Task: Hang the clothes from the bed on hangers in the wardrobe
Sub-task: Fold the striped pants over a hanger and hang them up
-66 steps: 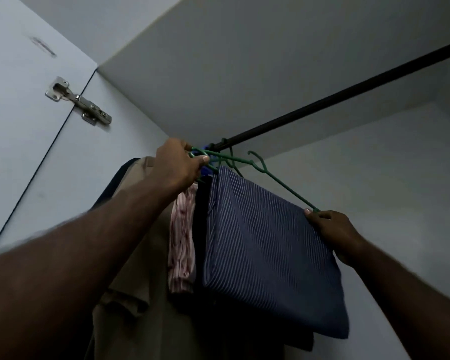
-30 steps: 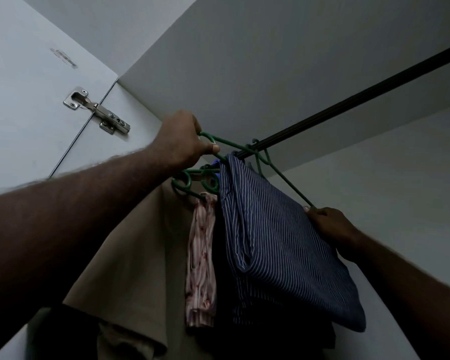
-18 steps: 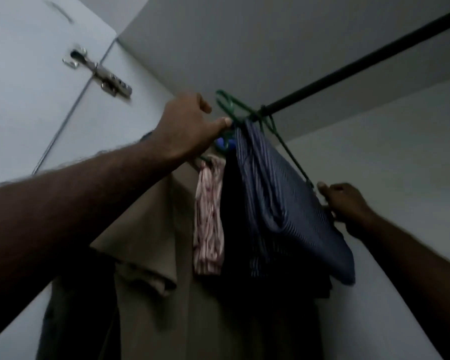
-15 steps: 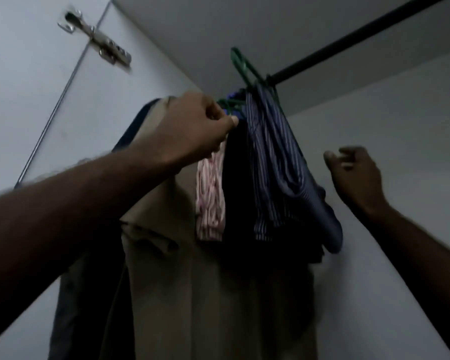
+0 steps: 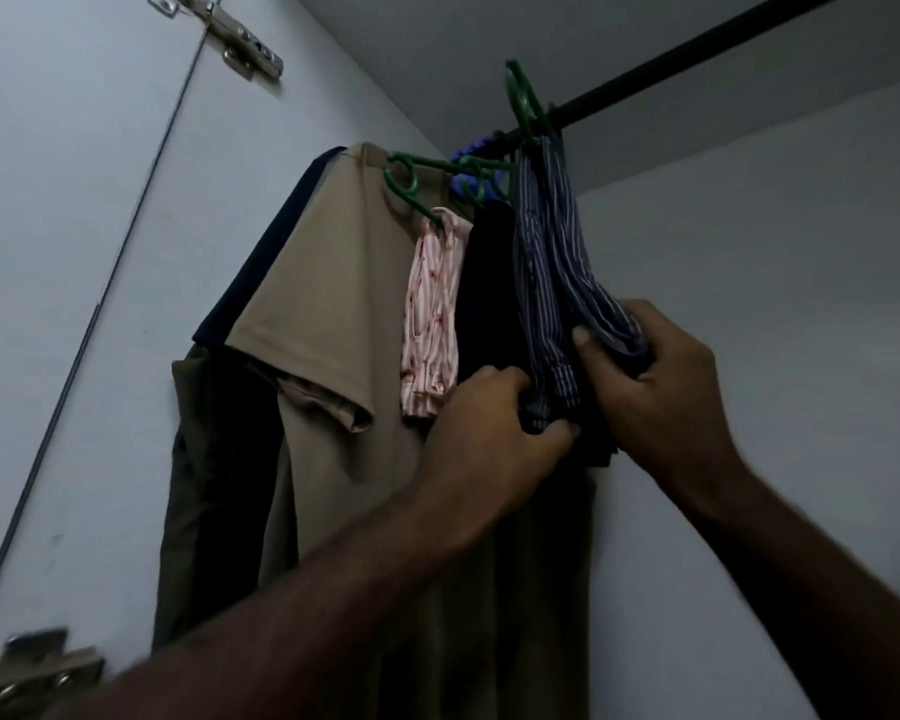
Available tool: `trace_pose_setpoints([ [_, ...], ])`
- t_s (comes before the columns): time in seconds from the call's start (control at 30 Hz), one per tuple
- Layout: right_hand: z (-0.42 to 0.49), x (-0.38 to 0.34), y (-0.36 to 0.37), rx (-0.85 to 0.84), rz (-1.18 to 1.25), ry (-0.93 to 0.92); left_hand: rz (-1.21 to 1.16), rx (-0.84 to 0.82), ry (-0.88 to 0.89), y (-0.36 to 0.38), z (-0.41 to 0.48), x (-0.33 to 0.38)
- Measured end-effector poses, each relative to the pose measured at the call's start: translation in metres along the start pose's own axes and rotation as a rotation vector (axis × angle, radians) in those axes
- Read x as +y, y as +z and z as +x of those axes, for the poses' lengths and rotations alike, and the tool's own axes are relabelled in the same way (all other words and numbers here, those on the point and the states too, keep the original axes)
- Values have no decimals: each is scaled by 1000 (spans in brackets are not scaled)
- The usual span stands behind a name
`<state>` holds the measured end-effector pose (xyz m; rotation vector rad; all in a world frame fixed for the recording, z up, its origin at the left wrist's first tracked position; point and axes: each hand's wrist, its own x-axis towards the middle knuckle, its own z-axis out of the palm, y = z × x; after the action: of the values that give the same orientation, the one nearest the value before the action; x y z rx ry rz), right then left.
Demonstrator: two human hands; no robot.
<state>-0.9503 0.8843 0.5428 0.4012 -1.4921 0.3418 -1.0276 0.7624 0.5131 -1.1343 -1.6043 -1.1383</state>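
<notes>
While hanging off the green hanger, clutched low: gripping navy striped garment by bottom fold with left hand, pinching just beside with right hand.

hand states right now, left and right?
Left hand: grips the bottom of the blue striped garment.
Right hand: grips the same garment's lower fold.

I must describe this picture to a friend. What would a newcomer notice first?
Both hands meet at centre right: the left hand and the right hand grip the lower end of a dark blue striped garment hanging from a green hanger on the black rod. Left of it hang a pink striped cloth and a large tan shirt.
</notes>
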Motion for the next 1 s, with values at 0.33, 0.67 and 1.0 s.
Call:
trace_pose_setpoints([
  [0.33,0,-13,-18,-178,410,184,-428,-30,-76,-12,-11,11],
  [0.67,-16,-4,-21,-179,-102,-16,-441,66,-6,-8,5,6],
  [1.0,-45,-14,1,-171,-714,-60,-492,41,21,-16,10,-4],
])
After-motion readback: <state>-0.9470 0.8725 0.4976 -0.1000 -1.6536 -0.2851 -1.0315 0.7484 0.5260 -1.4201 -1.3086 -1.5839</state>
